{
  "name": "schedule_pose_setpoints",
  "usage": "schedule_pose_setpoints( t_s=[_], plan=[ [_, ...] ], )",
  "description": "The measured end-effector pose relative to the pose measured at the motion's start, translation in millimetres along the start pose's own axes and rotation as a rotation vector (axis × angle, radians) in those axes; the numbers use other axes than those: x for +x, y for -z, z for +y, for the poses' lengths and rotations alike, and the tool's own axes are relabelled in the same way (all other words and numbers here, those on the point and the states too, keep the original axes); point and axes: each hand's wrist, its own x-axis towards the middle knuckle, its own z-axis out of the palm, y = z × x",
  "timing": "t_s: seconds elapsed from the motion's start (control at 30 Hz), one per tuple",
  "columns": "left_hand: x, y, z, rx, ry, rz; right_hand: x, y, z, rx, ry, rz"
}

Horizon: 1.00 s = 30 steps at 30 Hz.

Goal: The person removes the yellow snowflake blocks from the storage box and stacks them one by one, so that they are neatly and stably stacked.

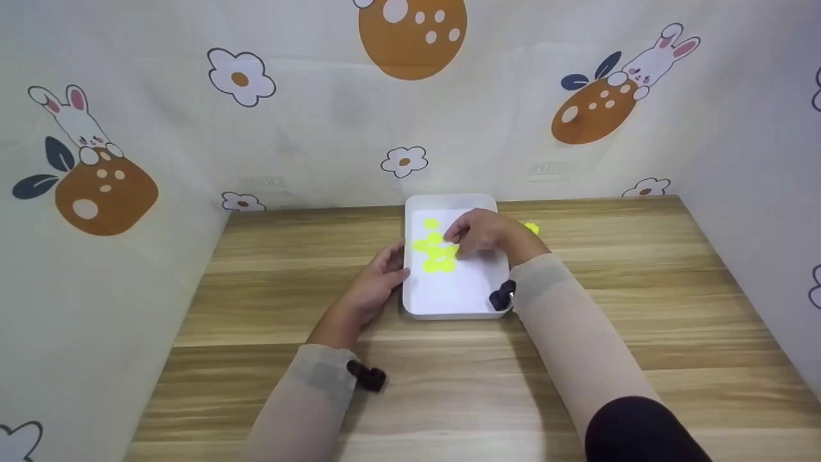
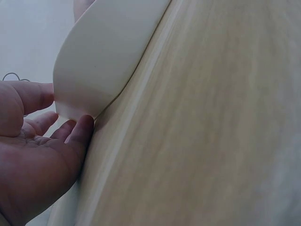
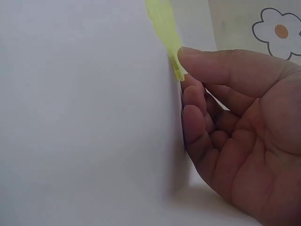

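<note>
**Pinching a bright yellow piece in a white tray, touching the tray's left wall**

Nearest of all, at the lower edge: a pale left sleeve (image 1: 298, 404) and a pale right sleeve (image 1: 571, 327), with a dark upper section (image 1: 641, 430) at lower right. By each cuff, a small black device: one near the left wrist (image 1: 370, 377), another near the right (image 1: 500, 298), overlapping the tray's right edge in the head view.

Farther in, on the left: the left hand (image 1: 375, 282), spread loosely, thumb apart from the fingers, touching the outer left wall of the white tray (image 1: 423, 298). From the left wrist, thumb up at the rim, other fingertips low by the counter (image 1: 282, 282).

Reaching in from the right: the right hand (image 1: 484, 232), narrowed, pinching a yellow piece (image 3: 178, 74) between thumb and fingertips just above the tray floor. Cannot tell whether pinching one piece or several overlapping ones.

Beside those fingertips, in the tray's middle and upper part: a cluster of flat yellow pieces (image 1: 439, 253), some overlapping. Outside, on the wood-grained counter just beyond the right forearm: a yellow scalloped piece (image 1: 532, 228), partly hidden.

Behind everything: a pale backdrop (image 1: 333, 141), printed with rabbits, orange fruits and outlined flowers.
</note>
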Motion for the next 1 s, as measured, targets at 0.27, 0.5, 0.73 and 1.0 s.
schedule_pose_setpoints(
  t_s=[0.27, 0.5, 0.73, 1.0],
  plan=[
    [0.1, -0.9, 1.3, 0.018, 0.031, 0.012, 0.0, -1.5, -0.3, -0.083, -0.022, -0.004],
    [0.2, -0.1, 0.9, 0.0, 0.021, 0.007, 1.0, -3.6, -1.3, -0.127, -0.012, 0.009],
    [-0.2, 0.7, 0.8, 0.003, 0.005, -0.007, 2.4, -4.2, -1.5, -0.173, 0.004, 0.017],
    [-0.2, 0.9, 0.5, 0.004, -0.003, -0.018, 2.5, -5.3, 1.6, -0.167, 0.046, 0.025]
  ],
)
